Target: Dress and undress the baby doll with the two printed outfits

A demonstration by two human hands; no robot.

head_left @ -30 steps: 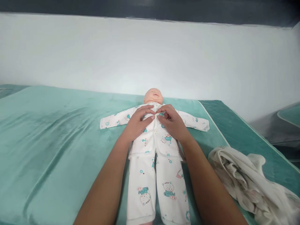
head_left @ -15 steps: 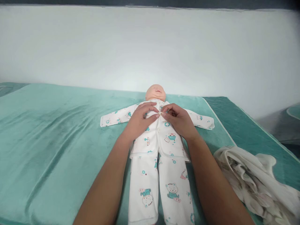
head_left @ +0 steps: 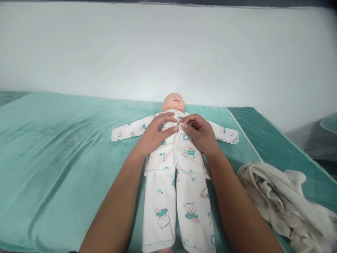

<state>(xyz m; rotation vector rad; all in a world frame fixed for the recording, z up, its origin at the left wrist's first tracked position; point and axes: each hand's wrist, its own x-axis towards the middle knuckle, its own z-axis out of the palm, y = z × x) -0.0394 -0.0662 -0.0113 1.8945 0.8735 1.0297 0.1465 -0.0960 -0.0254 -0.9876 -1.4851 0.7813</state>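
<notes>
A baby doll (head_left: 173,102) lies face up, dressed in a white printed baby jacket (head_left: 163,163) and matching trousers (head_left: 159,200). Both sleeves stretch out to the sides. My right hand (head_left: 200,133) pinches the jacket's front edge at the chest, lifting it slightly between thumb and fingers. On the other side of the front opening, my left hand (head_left: 158,133) rests on the jacket with thumb and fingers apart. A small round snap shows on the front below my hands. The fingertips of my right hand partly hide the edge they hold.
Under the doll spreads a light green sheet (head_left: 65,158), wrinkled at the left. A crumpled white cloth (head_left: 279,196) lies at the right, near my right forearm. Darker green fabric (head_left: 273,140) borders the sheet there. Behind stands a white wall (head_left: 168,49).
My left thumb and fingers have parted from the jacket's front edge. My right hand still pinches it, now folded up a little. The view has shifted slightly.
</notes>
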